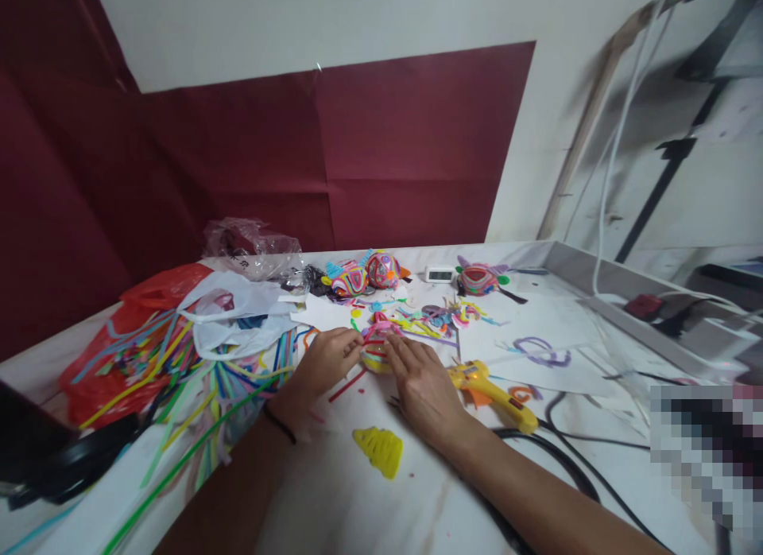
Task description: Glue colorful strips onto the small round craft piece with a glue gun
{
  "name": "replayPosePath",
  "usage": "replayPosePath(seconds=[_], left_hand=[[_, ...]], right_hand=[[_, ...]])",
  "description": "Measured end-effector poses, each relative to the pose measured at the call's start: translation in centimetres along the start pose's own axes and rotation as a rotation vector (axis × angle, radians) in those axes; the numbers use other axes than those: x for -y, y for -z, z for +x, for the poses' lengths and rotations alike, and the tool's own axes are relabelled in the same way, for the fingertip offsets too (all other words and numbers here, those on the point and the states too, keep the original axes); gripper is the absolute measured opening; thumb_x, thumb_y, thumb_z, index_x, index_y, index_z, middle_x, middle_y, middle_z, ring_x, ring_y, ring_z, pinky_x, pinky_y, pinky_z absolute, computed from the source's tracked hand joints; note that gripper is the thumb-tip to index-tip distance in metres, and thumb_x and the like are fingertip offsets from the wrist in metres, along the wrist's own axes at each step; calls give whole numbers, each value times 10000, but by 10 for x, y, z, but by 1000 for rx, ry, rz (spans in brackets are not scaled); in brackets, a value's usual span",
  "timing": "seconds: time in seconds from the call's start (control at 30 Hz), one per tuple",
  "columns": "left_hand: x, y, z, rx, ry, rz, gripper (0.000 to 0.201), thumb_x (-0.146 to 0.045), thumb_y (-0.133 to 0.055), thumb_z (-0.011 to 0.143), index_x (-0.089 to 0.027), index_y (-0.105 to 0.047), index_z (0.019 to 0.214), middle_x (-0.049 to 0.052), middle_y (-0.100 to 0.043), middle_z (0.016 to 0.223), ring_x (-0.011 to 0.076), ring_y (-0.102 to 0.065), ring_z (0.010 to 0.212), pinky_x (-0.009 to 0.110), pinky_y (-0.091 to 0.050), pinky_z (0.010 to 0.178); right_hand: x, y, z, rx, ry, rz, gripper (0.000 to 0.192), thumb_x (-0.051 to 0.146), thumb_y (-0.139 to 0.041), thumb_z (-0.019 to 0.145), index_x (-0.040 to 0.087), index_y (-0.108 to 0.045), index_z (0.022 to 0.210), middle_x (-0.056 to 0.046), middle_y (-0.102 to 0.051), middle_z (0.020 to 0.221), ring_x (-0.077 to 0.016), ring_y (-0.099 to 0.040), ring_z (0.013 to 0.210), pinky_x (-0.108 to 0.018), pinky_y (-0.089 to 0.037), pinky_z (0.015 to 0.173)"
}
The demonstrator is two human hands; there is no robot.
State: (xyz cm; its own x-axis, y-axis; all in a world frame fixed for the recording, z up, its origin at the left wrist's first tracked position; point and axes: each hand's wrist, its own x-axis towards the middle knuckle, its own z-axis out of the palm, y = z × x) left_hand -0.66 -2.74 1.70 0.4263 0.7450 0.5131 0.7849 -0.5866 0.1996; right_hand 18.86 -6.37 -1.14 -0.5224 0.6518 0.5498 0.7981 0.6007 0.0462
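Note:
My left hand [325,360] and my right hand [424,384] meet over a small piece made of pink, red and yellow strips [377,342] on the white table [334,491]. The left fingers pinch its left edge. My right hand lies flat with its fingertips pressing on the piece's right side. A yellow ridged cone shape [378,450] lies on the table between my forearms. A yellow glue gun [492,388] rests just right of my right hand.
Heaps of coloured strips [172,364] and red and white plastic bags [226,312] fill the left. Finished colourful figures [366,273] and a small white clock [439,275] stand at the back. Black cables [572,467] run along the right. White paper with a purple shape [540,352] lies to the right.

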Motion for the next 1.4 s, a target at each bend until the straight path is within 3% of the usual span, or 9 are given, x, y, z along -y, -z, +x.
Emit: replayPosePath(seconds=[0.33,0.7,0.93,1.4], left_hand=[[-11,-4,2,-96,103,63,158,-73,-538,726,-187,-623,660,-34,-601,547,99,-535,507,210,-384,554],[-17,-15,1,-128,105,179,216,-105,-534,766,-181,-529,564,-11,-569,515,111,-515,486,231,-336,527],[-22,-18,-3,-161,51,275,217,-98,-485,814,-184,-522,618,6,-585,554,132,-548,525,245,-340,526],[-25,-25,-2,-195,74,322,209,-125,-484,839,-187,-525,643,-3,-568,540,126,-518,487,247,-330,503]], right_hand=[[0,1,0,9,-18,24,543,145,-616,769,13,-531,1289,-228,-502,1376,-321,-484,1213,-449,-390,976],[1,2,1,-5,-14,8,500,94,-548,792,14,-533,1285,-220,-512,1369,-310,-489,1202,-443,-396,957],[2,4,1,22,-37,18,542,134,-584,787,34,-508,1314,-209,-492,1392,-306,-475,1223,-439,-392,965],[0,3,1,-18,-30,21,494,115,-540,798,5,-531,1280,-201,-523,1366,-297,-487,1203,-415,-383,951]])
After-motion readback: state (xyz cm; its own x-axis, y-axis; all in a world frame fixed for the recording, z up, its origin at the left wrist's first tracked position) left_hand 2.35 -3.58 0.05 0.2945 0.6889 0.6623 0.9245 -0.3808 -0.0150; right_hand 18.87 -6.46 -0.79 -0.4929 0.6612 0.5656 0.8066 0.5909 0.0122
